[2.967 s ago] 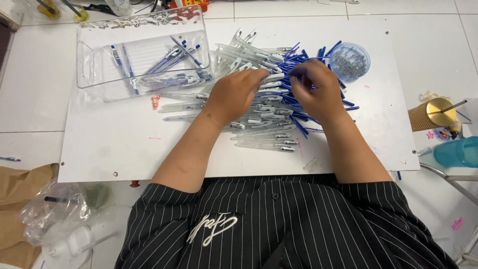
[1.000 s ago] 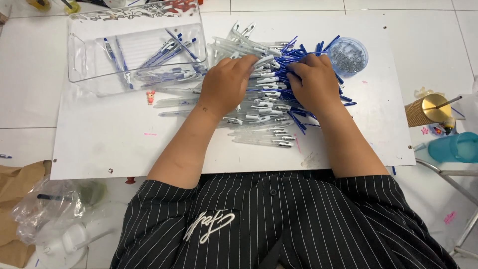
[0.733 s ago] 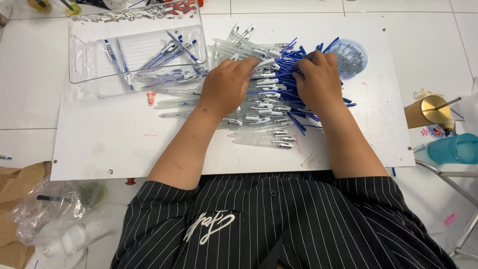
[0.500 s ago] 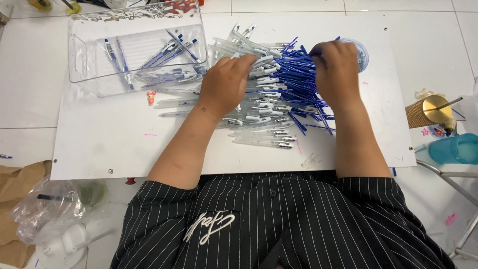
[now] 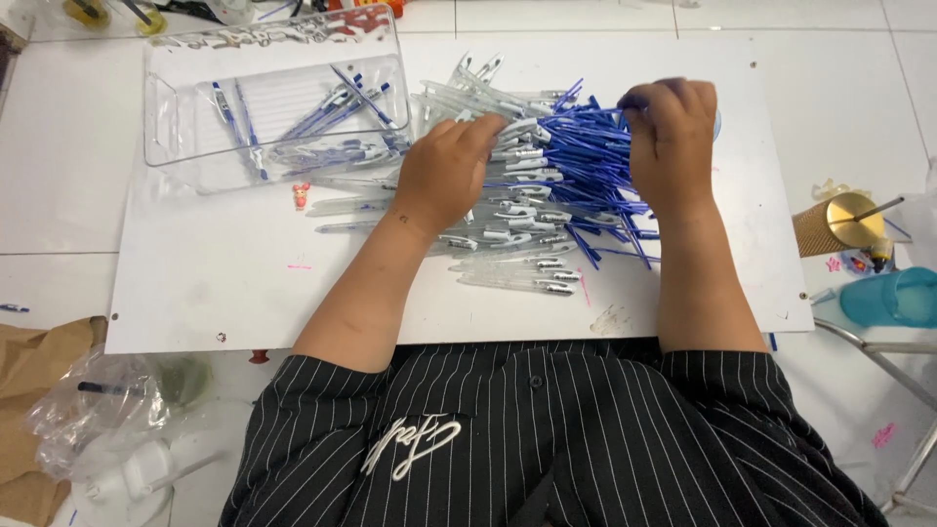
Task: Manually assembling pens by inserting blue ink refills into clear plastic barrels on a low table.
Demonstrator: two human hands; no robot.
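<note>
On the white board (image 5: 244, 293) covering the desk, the left hand (image 5: 444, 181) presses flat on a heap of clear pen barrels (image 5: 517, 220), while the right hand (image 5: 673, 146), now shifted up toward the far edge, pinches thin blue refills (image 5: 576, 146), bare board lying nearer left.

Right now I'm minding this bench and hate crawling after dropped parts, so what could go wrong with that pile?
The right hand pinches thin blue refills at the far end of the pile; loose ones fan out toward the white board's right edge and might roll off onto the floor. The left hand presses on the clear pen barrels, so a sideways sweep could scatter them. The clear tray overhangs the board's far left corner and may tip if bumped.
</note>
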